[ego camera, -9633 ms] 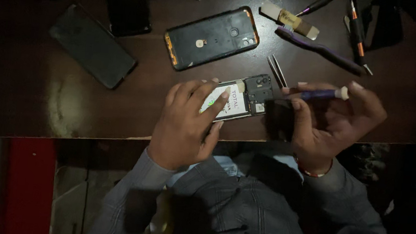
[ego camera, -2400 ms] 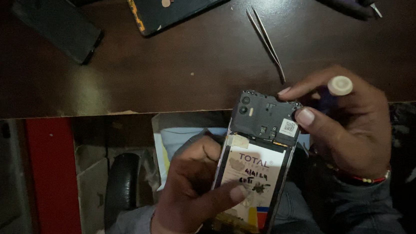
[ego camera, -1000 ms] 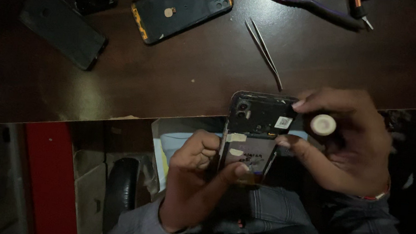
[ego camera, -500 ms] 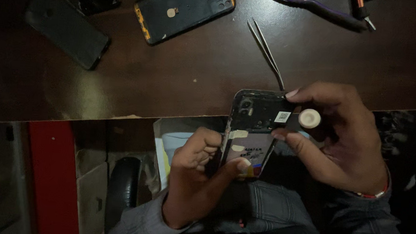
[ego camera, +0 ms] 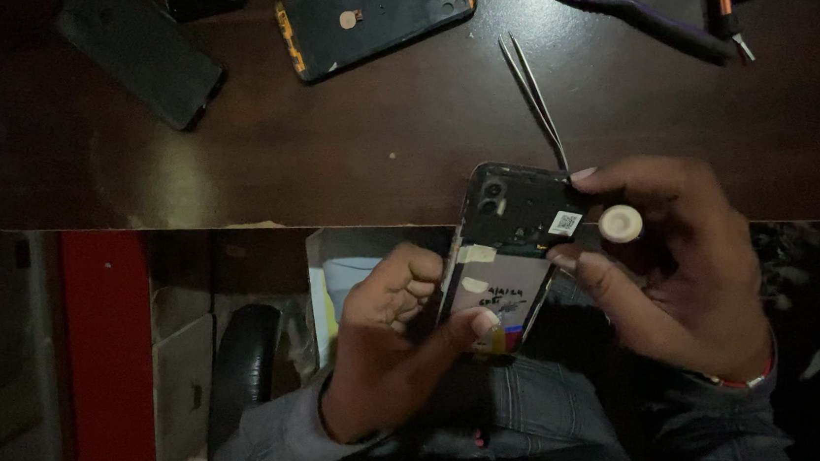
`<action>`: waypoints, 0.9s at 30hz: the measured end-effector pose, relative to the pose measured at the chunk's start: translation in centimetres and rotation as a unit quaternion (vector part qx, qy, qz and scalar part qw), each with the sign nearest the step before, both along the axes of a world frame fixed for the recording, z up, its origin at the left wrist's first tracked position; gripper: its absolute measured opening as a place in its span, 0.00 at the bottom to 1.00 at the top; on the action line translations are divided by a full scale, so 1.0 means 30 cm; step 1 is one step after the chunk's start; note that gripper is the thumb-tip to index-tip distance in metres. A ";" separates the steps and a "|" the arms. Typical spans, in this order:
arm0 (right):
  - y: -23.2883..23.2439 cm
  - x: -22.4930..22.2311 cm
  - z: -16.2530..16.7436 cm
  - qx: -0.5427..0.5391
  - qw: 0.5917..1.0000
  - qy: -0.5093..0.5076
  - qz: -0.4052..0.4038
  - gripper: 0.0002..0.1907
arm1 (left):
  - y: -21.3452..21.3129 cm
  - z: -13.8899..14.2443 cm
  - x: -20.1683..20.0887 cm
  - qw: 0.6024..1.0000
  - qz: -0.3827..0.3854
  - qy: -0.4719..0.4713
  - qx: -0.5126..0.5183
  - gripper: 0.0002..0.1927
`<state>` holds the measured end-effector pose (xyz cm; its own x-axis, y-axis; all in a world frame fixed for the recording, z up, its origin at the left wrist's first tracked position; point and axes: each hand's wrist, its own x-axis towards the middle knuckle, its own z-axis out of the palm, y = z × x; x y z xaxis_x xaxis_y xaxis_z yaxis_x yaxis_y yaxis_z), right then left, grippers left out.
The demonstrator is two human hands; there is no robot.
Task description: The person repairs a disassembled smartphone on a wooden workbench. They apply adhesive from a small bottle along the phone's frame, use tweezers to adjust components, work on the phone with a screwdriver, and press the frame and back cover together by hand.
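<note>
The left hand point(ego camera: 390, 347) grips the open phone point(ego camera: 506, 259) off the bench point(ego camera: 337, 155) edge. The right hand point(ego camera: 674, 264), at 3 o'clock, grips a screwdriver point(ego camera: 620, 223). A slip could scratch its parts.

A phone-repair workshop is showing here: tweezers point(ego camera: 536, 98), a screwdriver point(ego camera: 637, 13) and phone back covers point(ego camera: 370, 14) are lying across the dark table point(ego camera: 238, 166).

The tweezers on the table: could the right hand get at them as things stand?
Probably not at once: the tweezers lie uncovered just beyond the right hand, but its grip is taken up by a screwdriver at the opened phone.
</note>
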<state>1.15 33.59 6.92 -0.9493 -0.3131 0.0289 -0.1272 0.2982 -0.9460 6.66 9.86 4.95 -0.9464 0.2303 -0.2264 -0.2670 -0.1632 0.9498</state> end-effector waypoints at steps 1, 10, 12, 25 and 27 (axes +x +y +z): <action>-0.006 -0.001 0.001 0.001 1.000 0.001 -0.004 0.25 | -0.003 -0.003 -0.002 1.000 0.000 -0.007 0.022 0.11; -0.005 -0.013 0.004 -0.001 0.999 0.037 0.001 0.23 | -0.036 -0.005 -0.011 0.996 0.007 -0.068 0.058 0.13; -0.007 -0.010 0.007 -0.005 0.999 0.035 -0.005 0.22 | -0.041 -0.005 -0.019 0.995 0.006 -0.080 0.052 0.14; 0.021 -0.111 0.006 0.128 0.969 0.141 -0.156 0.14 | -0.110 -0.067 -0.111 0.993 0.073 0.017 -0.089 0.14; 0.041 -0.131 -0.005 0.217 0.935 0.231 -0.159 0.15 | -0.133 -0.082 -0.141 0.981 0.076 0.072 -0.164 0.14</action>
